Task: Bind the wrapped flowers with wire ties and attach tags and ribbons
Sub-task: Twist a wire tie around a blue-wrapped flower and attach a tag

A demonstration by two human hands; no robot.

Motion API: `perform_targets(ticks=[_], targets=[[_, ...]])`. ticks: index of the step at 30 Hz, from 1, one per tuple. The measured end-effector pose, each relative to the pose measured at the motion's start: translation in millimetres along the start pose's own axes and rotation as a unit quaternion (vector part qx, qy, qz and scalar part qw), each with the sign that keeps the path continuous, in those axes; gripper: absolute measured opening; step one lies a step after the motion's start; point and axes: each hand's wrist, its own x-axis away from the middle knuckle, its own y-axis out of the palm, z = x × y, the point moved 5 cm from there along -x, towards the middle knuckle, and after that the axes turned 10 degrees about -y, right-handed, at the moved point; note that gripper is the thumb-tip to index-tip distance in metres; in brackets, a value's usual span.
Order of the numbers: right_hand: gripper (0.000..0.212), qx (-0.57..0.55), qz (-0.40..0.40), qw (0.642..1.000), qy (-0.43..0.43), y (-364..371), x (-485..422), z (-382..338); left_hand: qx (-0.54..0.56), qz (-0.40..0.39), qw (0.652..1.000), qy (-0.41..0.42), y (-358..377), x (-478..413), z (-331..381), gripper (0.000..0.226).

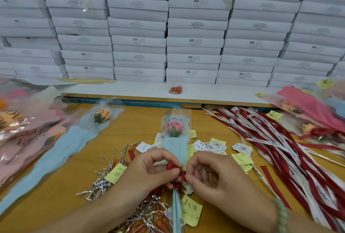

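Head view. Writing first: "LOVE YOU" is printed on the clear sleeve of the wrapped flower (pixel 175 132) at centre, which has a pink bud and pale blue paper. The same words show on the peach-bud flower (pixel 101 116) at 10 o'clock and on the pink-wrapped stack (pixel 28 135) at 9 o'clock. "SGS" reads on many of the white boxes (pixel 194 42), stacked like a wall from 10 to 2 o'clock; their smaller print is too blurred to read. Yellow tags (pixel 190 210) carry handwriting, not legible. White tags (pixel 242 147) bear a round stamp. White strips in the ribbon pile (pixel 280 139) have dark script, unreadable.

Orange-brown wooden surface (pixel 56 186). A white ledge (pixel 130 88) runs along 12 o'clock beneath the boxes, with a small clear bag of red clips (pixel 175 89) on it and thin wooden sticks (pixel 87 80) at 11 o'clock. Silver wire ties (pixel 104 182) are heaped at 7 o'clock, partly under the left forearm. The red and white ribbon pile spreads from 3 to 4 o'clock. Pink-wrapped flowers (pixel 308 107) lie at 2 o'clock.

Left hand (pixel 147 171) and right hand (pixel 214 176) meet at 6 o'clock over the wrapped flower's gathered neck. Each pinches the red ribbon (pixel 174 167) between thumb and forefinger, other fingers curled. Bud points to 12 o'clock, stem end to 6 o'clock. Pale green bead bracelet (pixel 281 216) on the right wrist.
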Motion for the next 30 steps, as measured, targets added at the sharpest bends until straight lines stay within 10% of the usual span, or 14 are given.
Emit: perform_targets(ticks=[30], targets=[[0.027,0.014,0.004,1.000,0.006,13,-3,12,-0.167,0.046,0.977,0.126,12,17,21,0.017]])
